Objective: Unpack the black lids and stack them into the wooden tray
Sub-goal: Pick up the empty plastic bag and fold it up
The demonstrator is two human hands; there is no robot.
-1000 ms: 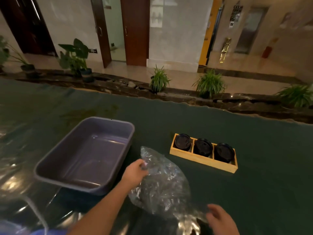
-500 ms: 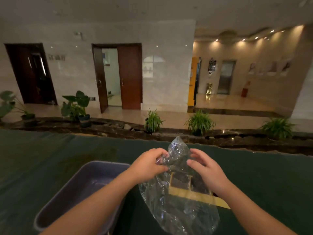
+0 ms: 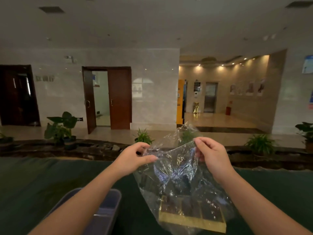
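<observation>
I hold a crumpled clear plastic bag (image 3: 176, 177) up in front of me over the green table. My left hand (image 3: 133, 158) pinches its upper left edge and my right hand (image 3: 211, 156) pinches its upper right edge, the two hands apart with the film stretched between them. Through the hanging bag I see the wooden tray (image 3: 191, 219) on the table below, with dark black lids (image 3: 210, 211) blurred in its compartments. I cannot tell whether anything is inside the bag.
A purple-grey plastic tub (image 3: 108, 206) sits at the lower left, partly under my left forearm. The green table (image 3: 33, 187) stretches left and right. Beyond its far edge lie a dark rock border and potted plants (image 3: 64, 131).
My view tilted further upward toward the hall. Both hands lifted the bag off the table, then moved apart, spreading its top edge. The tray slid to the frame's bottom.
</observation>
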